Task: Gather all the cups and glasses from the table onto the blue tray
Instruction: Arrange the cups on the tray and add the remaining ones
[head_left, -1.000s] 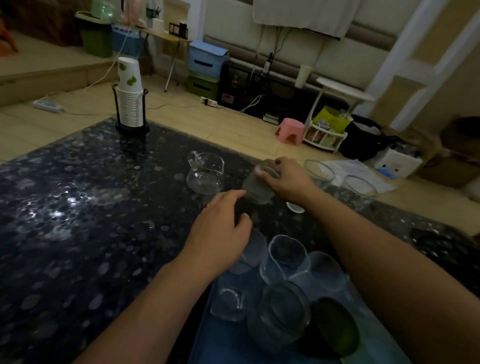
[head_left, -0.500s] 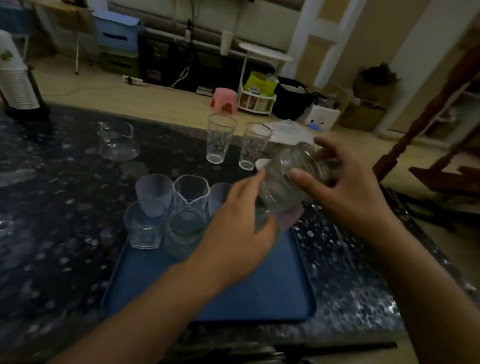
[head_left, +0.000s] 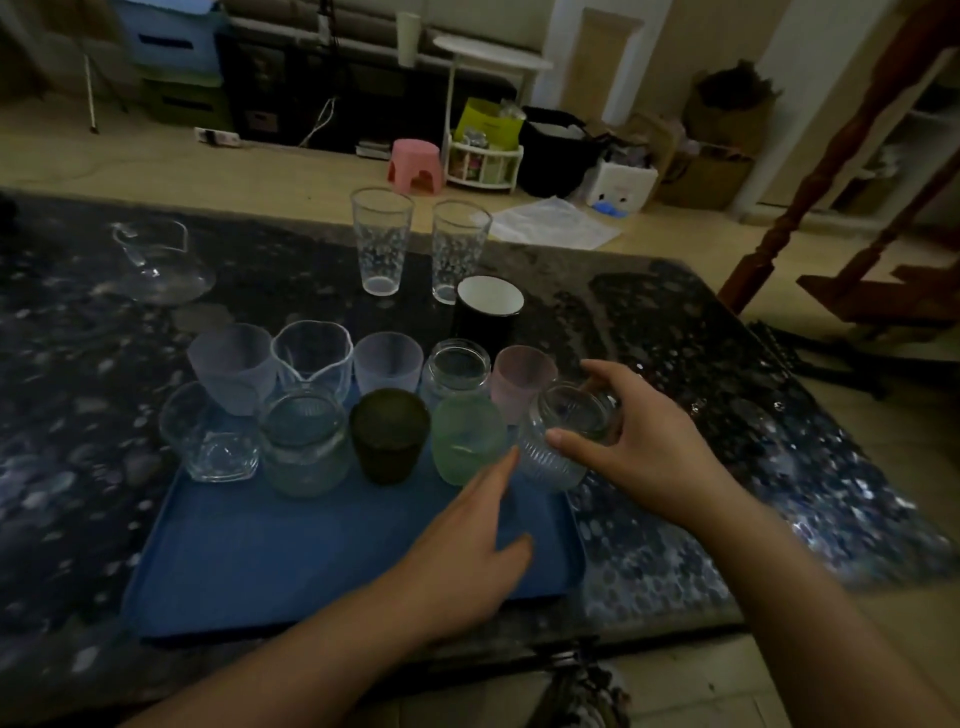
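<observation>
A blue tray (head_left: 270, 561) lies on the dark speckled table and holds several cups and glasses in two rows along its far side. My right hand (head_left: 639, 441) grips a ribbed clear glass (head_left: 558, 452) at the tray's right far corner, tilted a little. My left hand (head_left: 467, 551) hovers over the tray's near right part, fingers apart, holding nothing. Beyond the tray stand two tall dotted glasses (head_left: 382, 241) (head_left: 457, 249), a black mug with white inside (head_left: 488, 312) and a clear glass pitcher (head_left: 156, 260).
The table's near edge runs just below the tray, its right edge past my right arm. A wooden chair (head_left: 857, 208) stands to the right. On the floor beyond are a pink stool (head_left: 415, 166), a white rack and boxes.
My right hand brought the ribbed glass from the table's middle down to the tray's right far corner. My left hand drew back over the tray. The view shifted, showing more cups on the tray.
</observation>
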